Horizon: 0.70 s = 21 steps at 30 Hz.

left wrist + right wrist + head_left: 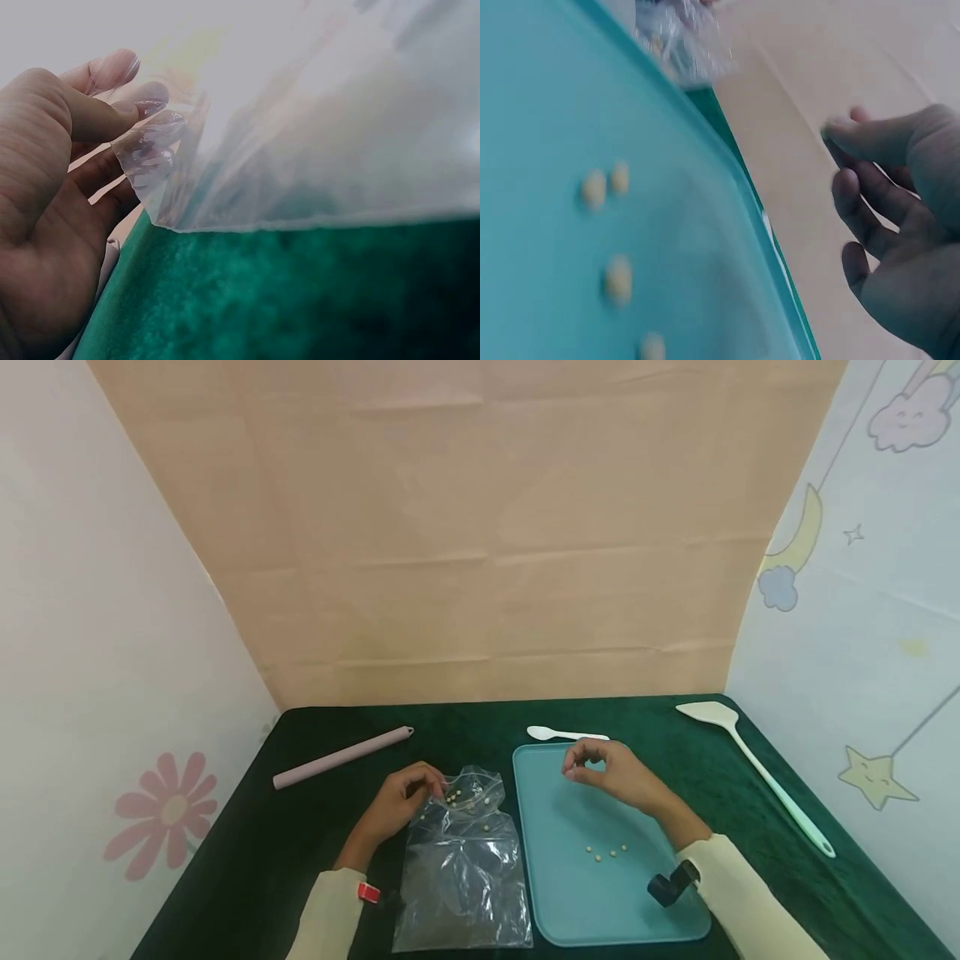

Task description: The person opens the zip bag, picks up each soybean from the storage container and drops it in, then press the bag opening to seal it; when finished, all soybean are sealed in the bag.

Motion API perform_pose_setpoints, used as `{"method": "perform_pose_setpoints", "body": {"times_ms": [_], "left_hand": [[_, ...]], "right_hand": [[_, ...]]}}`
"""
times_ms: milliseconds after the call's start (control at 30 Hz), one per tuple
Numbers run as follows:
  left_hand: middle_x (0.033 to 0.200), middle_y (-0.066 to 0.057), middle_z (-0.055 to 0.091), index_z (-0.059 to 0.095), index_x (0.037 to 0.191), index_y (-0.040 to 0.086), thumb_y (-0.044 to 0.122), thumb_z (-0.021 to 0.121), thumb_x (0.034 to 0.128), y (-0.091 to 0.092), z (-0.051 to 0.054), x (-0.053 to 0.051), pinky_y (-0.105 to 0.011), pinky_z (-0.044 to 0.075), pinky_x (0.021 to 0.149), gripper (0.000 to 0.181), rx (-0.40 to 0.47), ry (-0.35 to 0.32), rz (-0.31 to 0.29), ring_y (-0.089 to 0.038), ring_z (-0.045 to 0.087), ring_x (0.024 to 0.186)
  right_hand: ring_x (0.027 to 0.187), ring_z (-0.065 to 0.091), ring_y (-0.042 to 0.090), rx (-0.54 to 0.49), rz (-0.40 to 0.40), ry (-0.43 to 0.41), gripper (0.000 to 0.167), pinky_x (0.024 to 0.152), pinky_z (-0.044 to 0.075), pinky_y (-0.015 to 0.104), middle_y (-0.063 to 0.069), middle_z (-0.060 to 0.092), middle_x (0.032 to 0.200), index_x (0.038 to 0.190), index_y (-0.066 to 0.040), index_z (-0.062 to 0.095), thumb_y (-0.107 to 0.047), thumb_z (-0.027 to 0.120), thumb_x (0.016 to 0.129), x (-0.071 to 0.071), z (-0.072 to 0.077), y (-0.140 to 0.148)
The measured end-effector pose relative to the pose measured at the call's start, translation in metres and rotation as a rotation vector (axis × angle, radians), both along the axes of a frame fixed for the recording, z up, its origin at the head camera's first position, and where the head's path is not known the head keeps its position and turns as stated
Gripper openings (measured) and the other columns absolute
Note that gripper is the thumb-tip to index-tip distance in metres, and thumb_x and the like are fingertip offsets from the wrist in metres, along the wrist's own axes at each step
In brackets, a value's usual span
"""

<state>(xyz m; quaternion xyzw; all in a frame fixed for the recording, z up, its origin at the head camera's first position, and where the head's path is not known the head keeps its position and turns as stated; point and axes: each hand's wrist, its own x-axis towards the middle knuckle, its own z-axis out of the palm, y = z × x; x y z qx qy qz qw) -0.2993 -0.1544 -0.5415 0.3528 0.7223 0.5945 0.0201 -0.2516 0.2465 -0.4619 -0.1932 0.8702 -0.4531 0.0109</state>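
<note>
A clear zip bag (463, 893) lies on the dark green cloth with several small pale yellow soybeans inside its upper part. My left hand (396, 806) pinches the bag's upper left edge; in the left wrist view the thumb and fingers grip the thin plastic (315, 157). Right of the bag stands a blue tray (558, 910), with several loose soybeans (597, 858) on it. Above the tray's far part is my right hand (626, 777). Its thumb and forefinger meet in a pinch, with a tiny yellowish-green bit, seemingly a soybean (825, 133), mostly hidden between the tips.
A pink rod (343, 758) lies at the back left. Behind the tray is a small white spoon (551, 733). A pale long-handled spatula (772, 781) lies along the right side. Papered walls stand behind and on both sides.
</note>
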Motion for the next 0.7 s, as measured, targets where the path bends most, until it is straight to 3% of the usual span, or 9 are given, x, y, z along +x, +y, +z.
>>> {"method": "perform_pose_setpoints", "body": {"times_ms": [100,333,700], "left_hand": [[0.112,-0.009,0.065,0.069,0.095,0.009,-0.004,0.056,0.0993,0.000,0.001,0.000,-0.029,0.048,0.094,0.019,-0.009,-0.002,0.001,-0.028,0.062,0.107],[0.112,-0.009,0.065,0.068,0.095,0.008,-0.003,0.056,0.0998,0.001,0.001,0.000,-0.030,0.048,0.095,0.017,-0.001,0.006,-0.007,-0.028,0.062,0.108],[0.111,-0.013,0.065,0.068,0.093,0.007,-0.007,0.056,0.0976,0.007,-0.001,0.002,-0.030,0.048,0.095,0.019,0.013,-0.025,-0.003,-0.032,0.061,0.108]], "right_hand": [[0.094,0.060,0.019,-0.052,-0.019,0.003,0.008,0.089,0.042,0.050,-0.004,0.068,0.096,0.097,-0.023,0.069,-0.028,0.073,0.093,-0.011,0.000,-0.025],[0.096,0.060,0.017,-0.083,0.024,-0.005,0.007,0.090,0.039,0.046,-0.006,0.069,0.098,0.097,-0.026,0.070,-0.029,0.074,0.092,-0.031,-0.003,-0.075],[0.094,0.062,0.019,-0.152,0.053,-0.080,0.011,0.081,0.049,0.040,-0.001,0.069,0.100,0.100,-0.017,0.070,-0.022,0.075,0.092,-0.037,-0.016,-0.113]]}}
